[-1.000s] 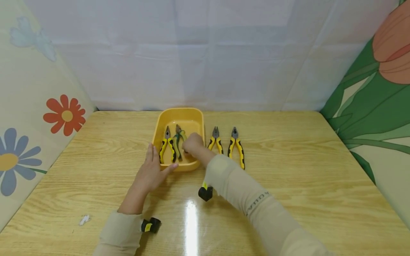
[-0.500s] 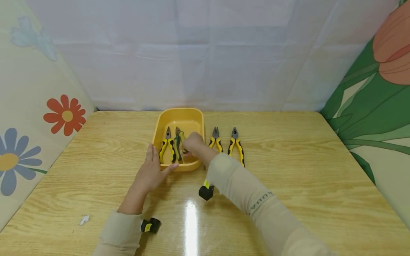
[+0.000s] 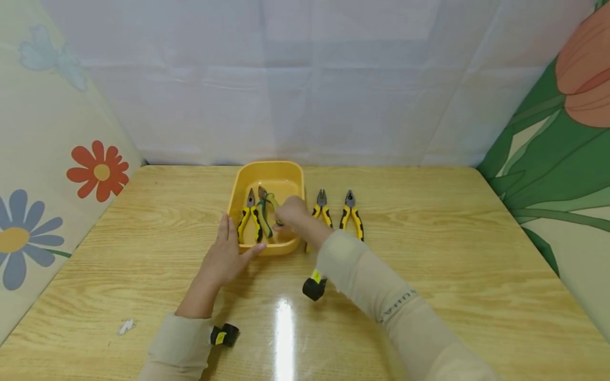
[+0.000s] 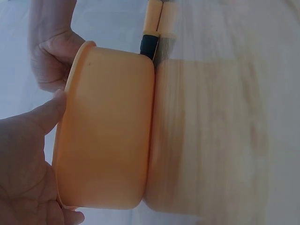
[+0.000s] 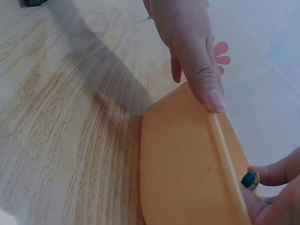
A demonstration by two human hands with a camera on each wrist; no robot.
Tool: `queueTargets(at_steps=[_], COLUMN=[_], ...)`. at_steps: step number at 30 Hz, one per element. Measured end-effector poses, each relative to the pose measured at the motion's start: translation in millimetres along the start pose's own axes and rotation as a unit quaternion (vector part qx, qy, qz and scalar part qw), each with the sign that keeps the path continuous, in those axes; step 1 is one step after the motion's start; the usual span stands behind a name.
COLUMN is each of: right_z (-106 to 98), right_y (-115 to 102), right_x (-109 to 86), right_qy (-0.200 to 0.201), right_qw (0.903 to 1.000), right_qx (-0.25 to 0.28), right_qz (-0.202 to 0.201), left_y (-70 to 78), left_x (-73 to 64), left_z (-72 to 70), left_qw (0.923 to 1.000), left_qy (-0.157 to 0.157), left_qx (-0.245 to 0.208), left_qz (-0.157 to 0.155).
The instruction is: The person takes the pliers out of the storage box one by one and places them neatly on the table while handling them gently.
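A yellow plastic box (image 3: 271, 165) stands at the back of the table. My left hand (image 3: 223, 258) holds its near left corner, thumb over the front rim and fingers along the left wall. Inside the box my right hand (image 3: 293, 212) grips one handle of worn green-and-yellow pliers (image 3: 264, 216); their rusty head points to the back and their handles are spread. The right wrist view shows that handle's end (image 5: 251, 180) between thumb and fingers. Long-nose pliers (image 3: 251, 201) with yellow-and-black handles lie left of them. The right fingertips are partly hidden.
Two more pliers, one with slightly parted jaws (image 3: 322, 199) and another pair (image 3: 350, 201), lie right of the box, partly behind the right forearm. A white scrap (image 3: 126, 326) lies at the front left. A white cloth (image 3: 357, 106) hangs behind the table.
The right hand and forearm have shifted slightly right. The worn pliers' handles have closed together, then spread again, and their head has swung left. The left hand and box stay put.
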State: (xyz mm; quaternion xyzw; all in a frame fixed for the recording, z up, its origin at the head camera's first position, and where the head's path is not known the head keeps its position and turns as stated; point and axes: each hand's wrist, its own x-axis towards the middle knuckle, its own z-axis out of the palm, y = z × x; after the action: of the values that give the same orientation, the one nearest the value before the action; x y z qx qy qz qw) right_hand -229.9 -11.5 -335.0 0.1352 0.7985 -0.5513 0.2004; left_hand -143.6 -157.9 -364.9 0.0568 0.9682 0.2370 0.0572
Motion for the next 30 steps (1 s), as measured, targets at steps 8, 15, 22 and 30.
queueTargets(at_steps=[8,15,22,30], right_z=[-18.5,-30.3,-34.4,-36.3], right_y=[0.5,6.7,11.5,14.2], right_x=[-1.0,-1.0,-4.5,-6.8], right_qy=[-0.041,-0.06,-0.078,-0.072], right_qw=[0.9964,0.9887,0.9827,0.9729], right_qx=[0.074,0.137,0.167,0.219], right_qz=[-0.001,-0.01,-0.012,-0.008], left_y=[1.1,1.0,0.8,0.8], left_x=[0.0,0.1,-0.2,-0.7], left_z=[-1.0,-1.2,-1.2,-0.6], left_qw=[1.0,1.0,1.0,1.0], left_qy=[0.0,0.001,0.0,-0.003], left_qx=[0.003,0.005,0.003,0.004], left_qz=[-0.004,-0.003,0.0,-0.006])
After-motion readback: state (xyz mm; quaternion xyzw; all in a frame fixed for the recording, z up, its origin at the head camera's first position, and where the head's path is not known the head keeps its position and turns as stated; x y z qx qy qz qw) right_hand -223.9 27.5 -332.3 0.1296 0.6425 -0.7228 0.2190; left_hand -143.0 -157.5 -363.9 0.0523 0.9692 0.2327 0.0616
